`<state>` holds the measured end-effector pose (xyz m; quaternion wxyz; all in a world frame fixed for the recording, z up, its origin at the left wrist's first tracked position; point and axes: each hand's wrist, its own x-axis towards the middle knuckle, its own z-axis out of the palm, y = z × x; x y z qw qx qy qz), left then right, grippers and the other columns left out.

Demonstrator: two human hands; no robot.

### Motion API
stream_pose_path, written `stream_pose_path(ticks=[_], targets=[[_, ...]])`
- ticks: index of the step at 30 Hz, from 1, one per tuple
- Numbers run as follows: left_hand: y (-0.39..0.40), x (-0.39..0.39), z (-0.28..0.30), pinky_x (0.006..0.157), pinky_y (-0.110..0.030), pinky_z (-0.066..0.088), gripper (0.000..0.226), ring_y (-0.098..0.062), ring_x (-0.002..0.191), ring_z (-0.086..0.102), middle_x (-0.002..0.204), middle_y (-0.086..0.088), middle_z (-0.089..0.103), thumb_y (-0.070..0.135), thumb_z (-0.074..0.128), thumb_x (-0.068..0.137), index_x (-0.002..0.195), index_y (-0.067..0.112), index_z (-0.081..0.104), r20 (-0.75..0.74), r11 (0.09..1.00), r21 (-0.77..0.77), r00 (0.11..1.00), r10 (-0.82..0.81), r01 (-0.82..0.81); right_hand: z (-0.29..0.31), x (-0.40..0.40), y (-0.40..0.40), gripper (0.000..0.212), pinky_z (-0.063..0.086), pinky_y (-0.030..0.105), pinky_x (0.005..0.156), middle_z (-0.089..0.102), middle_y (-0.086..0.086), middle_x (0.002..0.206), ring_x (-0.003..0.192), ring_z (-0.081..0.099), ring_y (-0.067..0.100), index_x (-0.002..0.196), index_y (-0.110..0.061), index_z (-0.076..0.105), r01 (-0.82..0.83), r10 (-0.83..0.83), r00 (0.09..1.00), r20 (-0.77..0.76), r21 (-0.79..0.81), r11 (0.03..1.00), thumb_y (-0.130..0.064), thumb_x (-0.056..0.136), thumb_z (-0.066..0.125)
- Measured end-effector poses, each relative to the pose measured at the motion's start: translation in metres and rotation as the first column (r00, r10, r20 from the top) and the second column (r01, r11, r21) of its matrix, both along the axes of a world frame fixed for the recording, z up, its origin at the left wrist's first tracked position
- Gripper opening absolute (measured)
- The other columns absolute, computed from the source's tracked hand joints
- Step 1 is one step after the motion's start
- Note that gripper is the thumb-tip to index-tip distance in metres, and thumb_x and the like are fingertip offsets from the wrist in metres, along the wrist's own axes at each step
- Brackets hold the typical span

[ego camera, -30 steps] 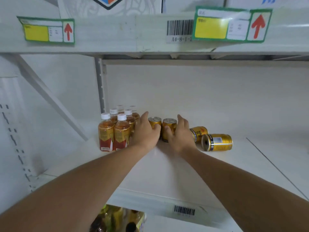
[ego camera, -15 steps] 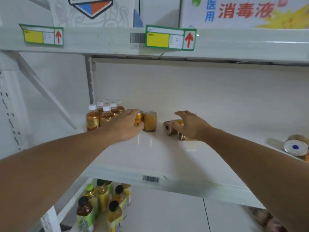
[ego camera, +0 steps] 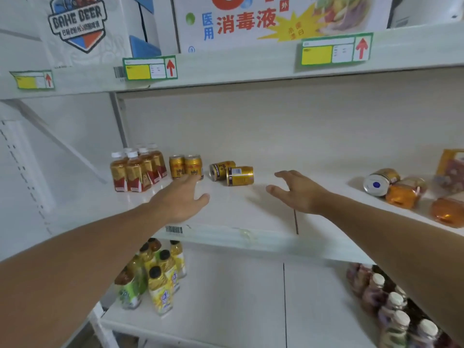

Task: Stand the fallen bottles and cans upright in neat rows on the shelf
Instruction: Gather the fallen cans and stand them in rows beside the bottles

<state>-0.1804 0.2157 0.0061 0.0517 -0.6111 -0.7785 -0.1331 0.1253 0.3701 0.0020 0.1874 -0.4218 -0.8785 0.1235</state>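
Observation:
On the white middle shelf [ego camera: 241, 212], several tea bottles [ego camera: 135, 169] with white caps stand in a block at the left. Two gold cans [ego camera: 185, 166] stand upright beside them. Just right of those, two more gold cans [ego camera: 232, 172] lie on their sides. My left hand [ego camera: 180, 199] hovers empty with fingers spread, its tips just in front of the upright cans. My right hand [ego camera: 296, 192] is also empty and spread, a little to the right of the fallen cans. Far right, a can with a white end [ego camera: 380, 180] and orange bottles [ego camera: 404, 192] lie fallen.
The shelf above carries price labels [ego camera: 150, 69] and cartons [ego camera: 251, 21]. Below, yellow and green drink bottles [ego camera: 158, 277] stand at left, and dark bottles with pale caps [ego camera: 391, 305] at right. A diagonal brace [ego camera: 60, 144] runs along the left wall. An orange packet [ego camera: 452, 172] sits at the far right.
Both hands have let go of the cans and pulled back toward the shelf's front. The view has swung right and back, showing the fallen items at the far right and the lower shelf.

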Motion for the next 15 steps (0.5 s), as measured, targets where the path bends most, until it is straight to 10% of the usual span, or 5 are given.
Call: stream_pose_path(ticks=[15], targets=[[0.014, -0.003, -0.016, 0.116, -0.048, 0.039, 0.083, -0.021, 0.158, 0.030, 0.176, 0.003, 0.025, 0.068, 0.047, 0.100, 0.169, 0.031, 0.021, 0.050, 0.991, 0.031, 0.990, -0.134, 0.133, 0.001, -0.025, -0.015, 0.089, 0.034, 0.039, 0.119, 0.032, 0.009, 0.169, 0.149, 0.042, 0.028, 0.165, -0.018, 0.030, 0.036, -0.035, 0.998, 0.058, -0.018, 0.999, -0.072, 0.098, 0.051]])
